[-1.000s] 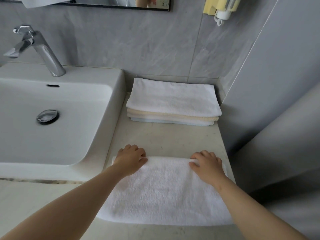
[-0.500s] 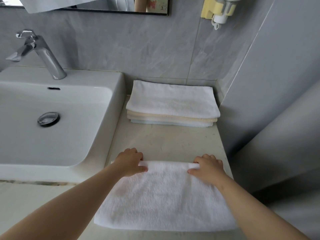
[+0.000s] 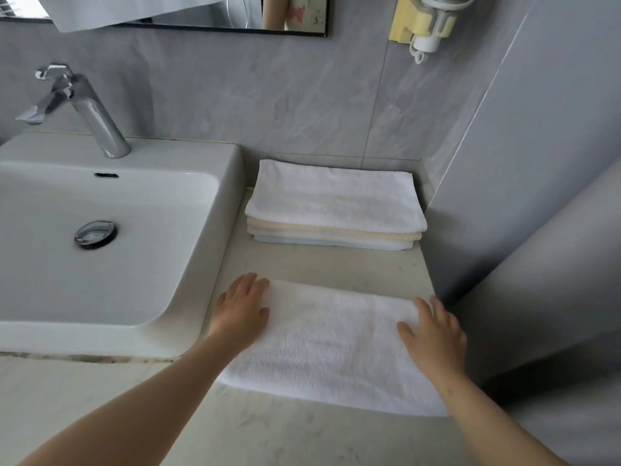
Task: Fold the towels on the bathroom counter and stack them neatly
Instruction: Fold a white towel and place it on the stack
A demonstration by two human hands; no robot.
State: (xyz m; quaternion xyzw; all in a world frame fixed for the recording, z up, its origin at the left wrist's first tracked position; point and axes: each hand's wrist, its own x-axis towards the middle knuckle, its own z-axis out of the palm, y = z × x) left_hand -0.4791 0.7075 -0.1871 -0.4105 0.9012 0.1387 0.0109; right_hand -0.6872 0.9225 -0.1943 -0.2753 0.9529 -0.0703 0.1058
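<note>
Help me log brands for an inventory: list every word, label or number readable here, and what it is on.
No text can be read.
Mirror: reddish marks in the reflection, too blurred to read.
Yellow wall holder, faucet, towel stack: no lettering shows.

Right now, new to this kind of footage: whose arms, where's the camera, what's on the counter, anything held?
No machine here: a person works with bare hands, and the single picture comes from a camera worn on their head, looking forward and down. The left hand and right hand lie flat, fingers straight, on the two ends of a folded white towel on the counter. Nothing is gripped; they only rest on it. Behind it, against the wall, sits a stack of folded towels, white on top, cream and pale blue below. The sink with its faucet is to the left.
</note>
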